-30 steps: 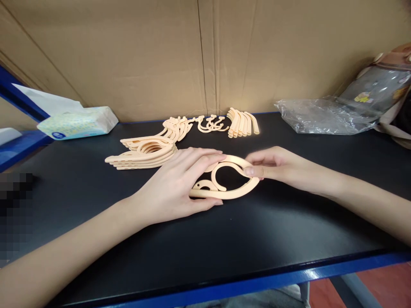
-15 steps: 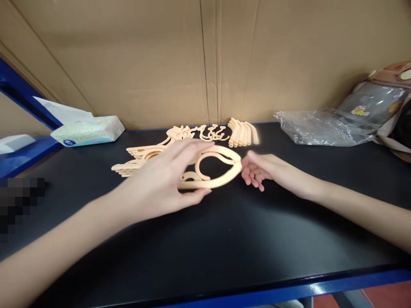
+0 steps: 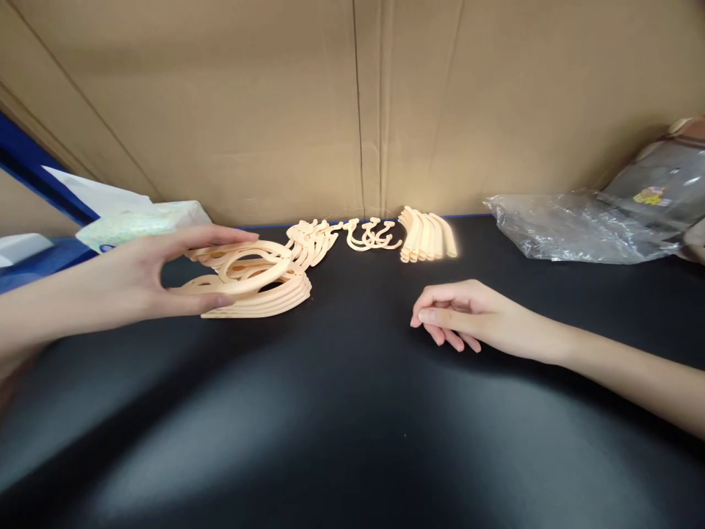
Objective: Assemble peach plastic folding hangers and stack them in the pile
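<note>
On the left, my left hand is closed around a cream plastic folding clothes hanger, its fingers on the far side and its thumb on the near side. That hanger is folded into a loop and sits at the top of a stack of similar folded hangers. Whether it rests fully on them I cannot tell. Above the table at right of centre is my right hand, which holds nothing. Its fingers are loosely curled and a little apart, with the thumb near the index finger.
Behind the stack lie cream hanger pieces, several hooks and a row of curved arms. A tissue pack stands at the back left, a clear plastic bag at the back right. Cardboard walls the black table.
My left hand has carried the folded hanger leftward from the middle to the top of the stack. My right hand has moved slightly down, apart from the hanger. The view has shifted a little.
</note>
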`<state>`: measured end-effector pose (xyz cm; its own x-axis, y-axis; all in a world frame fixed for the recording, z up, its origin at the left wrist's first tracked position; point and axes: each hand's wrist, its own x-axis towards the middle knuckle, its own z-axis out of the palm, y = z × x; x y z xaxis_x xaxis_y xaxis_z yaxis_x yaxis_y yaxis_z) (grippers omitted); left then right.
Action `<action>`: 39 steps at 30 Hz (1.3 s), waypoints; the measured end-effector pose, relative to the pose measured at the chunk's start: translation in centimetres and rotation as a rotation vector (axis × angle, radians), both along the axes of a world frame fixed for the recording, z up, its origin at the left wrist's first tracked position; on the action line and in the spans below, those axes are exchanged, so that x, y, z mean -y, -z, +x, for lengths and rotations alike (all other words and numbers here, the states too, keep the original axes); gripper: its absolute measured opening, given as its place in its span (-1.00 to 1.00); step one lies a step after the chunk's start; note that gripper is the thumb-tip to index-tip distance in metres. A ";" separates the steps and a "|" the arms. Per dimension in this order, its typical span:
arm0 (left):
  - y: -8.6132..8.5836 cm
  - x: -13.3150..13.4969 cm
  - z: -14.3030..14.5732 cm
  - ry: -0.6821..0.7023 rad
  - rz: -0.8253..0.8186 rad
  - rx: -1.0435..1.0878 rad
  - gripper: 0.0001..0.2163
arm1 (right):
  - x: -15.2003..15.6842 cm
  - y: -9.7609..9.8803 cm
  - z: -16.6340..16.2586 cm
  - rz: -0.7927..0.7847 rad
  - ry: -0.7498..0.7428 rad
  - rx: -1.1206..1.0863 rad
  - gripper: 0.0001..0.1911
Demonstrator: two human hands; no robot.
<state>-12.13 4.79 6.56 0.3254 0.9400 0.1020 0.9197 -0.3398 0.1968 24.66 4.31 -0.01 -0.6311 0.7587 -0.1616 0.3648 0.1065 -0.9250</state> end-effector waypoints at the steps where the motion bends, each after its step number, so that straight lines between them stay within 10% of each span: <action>1: 0.1 -0.1 -0.1 0.004 -0.007 0.005 -0.47 | 0.1 0.0 0.1 0.009 -0.002 0.008 -0.72; 39: 1.8 -1.3 -0.6 0.043 -0.133 -0.061 -0.38 | 0.3 0.2 0.4 0.032 -0.022 0.018 -0.74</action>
